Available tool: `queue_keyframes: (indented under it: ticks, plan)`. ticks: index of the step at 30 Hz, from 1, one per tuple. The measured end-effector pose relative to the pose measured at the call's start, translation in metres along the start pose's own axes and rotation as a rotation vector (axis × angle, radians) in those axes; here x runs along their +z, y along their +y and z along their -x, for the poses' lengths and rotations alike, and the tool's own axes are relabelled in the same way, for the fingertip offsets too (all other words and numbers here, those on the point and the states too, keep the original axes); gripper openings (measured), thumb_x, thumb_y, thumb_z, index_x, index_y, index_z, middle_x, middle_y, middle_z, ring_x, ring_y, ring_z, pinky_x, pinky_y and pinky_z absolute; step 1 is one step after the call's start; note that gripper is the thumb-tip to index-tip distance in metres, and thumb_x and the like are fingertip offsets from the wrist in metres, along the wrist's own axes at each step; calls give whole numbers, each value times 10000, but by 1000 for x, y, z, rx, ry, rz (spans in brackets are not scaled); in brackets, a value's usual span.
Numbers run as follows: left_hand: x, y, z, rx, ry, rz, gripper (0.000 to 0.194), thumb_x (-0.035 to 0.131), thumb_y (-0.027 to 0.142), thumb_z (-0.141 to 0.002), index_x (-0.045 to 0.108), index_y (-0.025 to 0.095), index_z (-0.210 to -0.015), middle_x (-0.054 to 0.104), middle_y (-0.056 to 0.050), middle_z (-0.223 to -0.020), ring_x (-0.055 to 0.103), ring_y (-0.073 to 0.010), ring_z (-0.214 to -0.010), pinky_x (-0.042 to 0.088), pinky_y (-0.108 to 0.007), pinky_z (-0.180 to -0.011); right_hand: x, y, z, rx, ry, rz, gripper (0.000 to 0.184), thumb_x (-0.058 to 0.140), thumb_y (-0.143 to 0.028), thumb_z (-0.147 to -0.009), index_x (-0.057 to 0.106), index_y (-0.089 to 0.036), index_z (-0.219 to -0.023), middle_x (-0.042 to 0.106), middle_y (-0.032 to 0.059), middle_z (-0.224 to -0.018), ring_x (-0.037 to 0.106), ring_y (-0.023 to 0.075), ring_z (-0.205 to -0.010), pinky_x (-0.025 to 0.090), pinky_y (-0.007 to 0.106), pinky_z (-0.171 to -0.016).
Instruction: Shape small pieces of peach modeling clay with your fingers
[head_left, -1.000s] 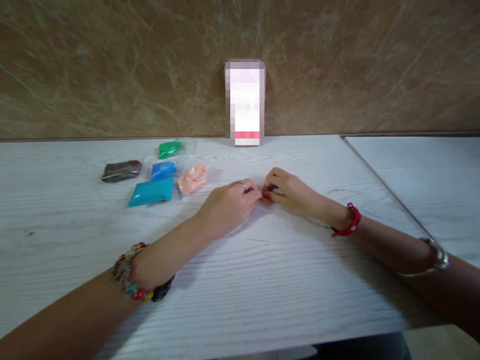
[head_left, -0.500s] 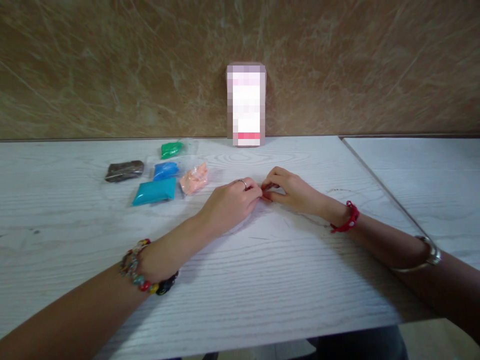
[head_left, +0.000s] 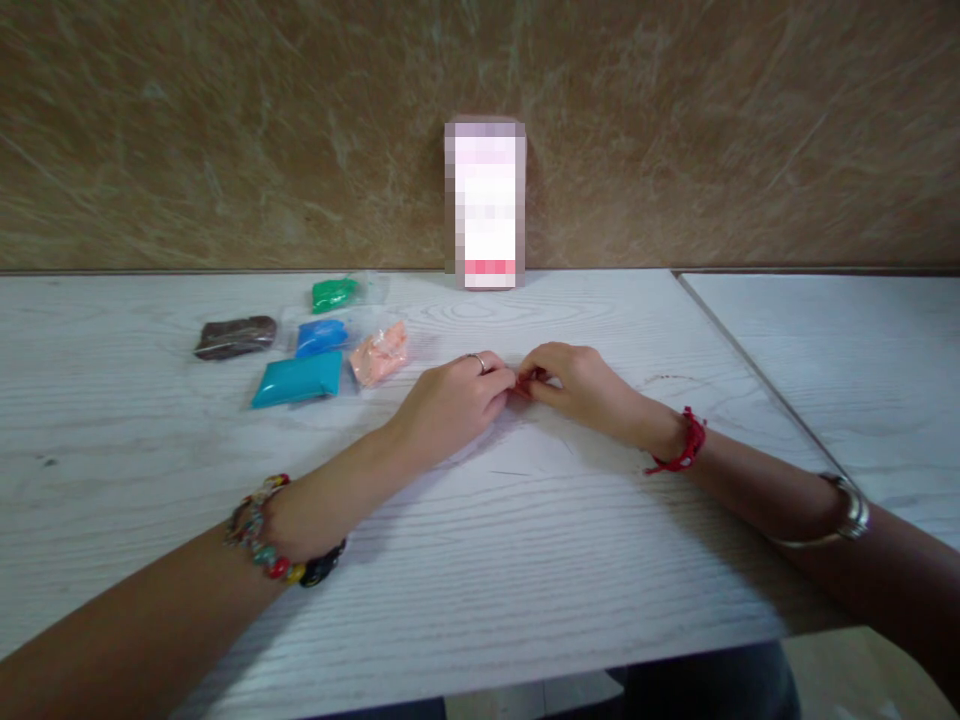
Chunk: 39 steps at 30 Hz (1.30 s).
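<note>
Over the middle of the table, my left hand (head_left: 459,402) and my right hand (head_left: 581,385) meet at the fingertips. Both are closed in a pinch around a small orange-pink piece (head_left: 519,390), mostly covered by the fingers, so its kind cannot be made out. Left of my hands lie clear plastic packets of soft, clay-like material: a peach one (head_left: 380,354) nearest my left hand, a turquoise one (head_left: 298,380), a blue one (head_left: 321,338), a green one (head_left: 334,294) and a brown one (head_left: 236,338).
A phone (head_left: 486,205) with a blurred screen leans upright against the brown marbled wall (head_left: 712,130). The white wood-grain table (head_left: 480,560) has a seam (head_left: 757,365) on the right. Its front edge runs across the bottom of the view.
The whole scene has shifted slightly left in view. My hands stay together at the fingertips, with the right fingers curled a little closer around the piece. The packets and phone stay in place.
</note>
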<state>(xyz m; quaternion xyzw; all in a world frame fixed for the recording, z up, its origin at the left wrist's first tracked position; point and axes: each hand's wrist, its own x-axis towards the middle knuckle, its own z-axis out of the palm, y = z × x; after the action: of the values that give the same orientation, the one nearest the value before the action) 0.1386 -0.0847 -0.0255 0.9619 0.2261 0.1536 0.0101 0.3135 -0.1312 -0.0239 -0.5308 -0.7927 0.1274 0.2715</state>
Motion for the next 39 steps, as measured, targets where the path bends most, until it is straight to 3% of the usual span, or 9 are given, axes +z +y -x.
queue_keyframes:
  ticks: [7,18,25,32,37,39]
  plan:
    - [1,0,-2,-6,-21,-16,212,425,170,-863,634,135,-872,635,-66,-926,610,-167,-854,520,-290,-741,2,4,0,60,45,-52,122,573,-83,-740,671,-124,-800,579,50,-834,541,94,-687,441,227,-652]
    - [-2,1,-2,-3,-46,-19,196,443,152,-853,637,146,-884,624,-59,-942,605,-162,-861,513,-286,-750,-4,11,3,79,123,71,75,557,-77,-705,585,-134,-664,555,3,-664,480,82,-582,394,211,-565]
    - [5,-2,0,-11,83,63,185,438,212,-875,614,163,-907,630,-37,-899,604,-149,-832,495,-263,-706,-13,18,14,-107,11,329,221,451,-130,-840,665,-124,-789,643,102,-829,579,177,-779,467,294,-696]
    - [5,-4,-3,-48,138,117,150,456,207,-865,586,155,-918,628,-39,-923,597,-153,-844,473,-265,-694,-9,16,22,-104,0,394,268,432,-159,-862,660,-95,-987,618,146,-1029,557,222,-926,482,352,-800]
    - [4,-10,-4,-139,122,163,159,444,211,-866,588,156,-905,628,-38,-927,591,-143,-797,457,-265,-669,-16,16,25,-133,4,394,261,437,-178,-862,690,-119,-892,629,127,-969,568,198,-885,486,327,-787]
    - [3,-12,-5,-146,130,162,164,438,208,-867,589,149,-893,629,-42,-912,588,-141,-788,454,-265,-674,-18,15,27,-154,-12,411,263,440,-201,-867,683,-131,-938,623,130,-1006,564,205,-898,484,343,-789]
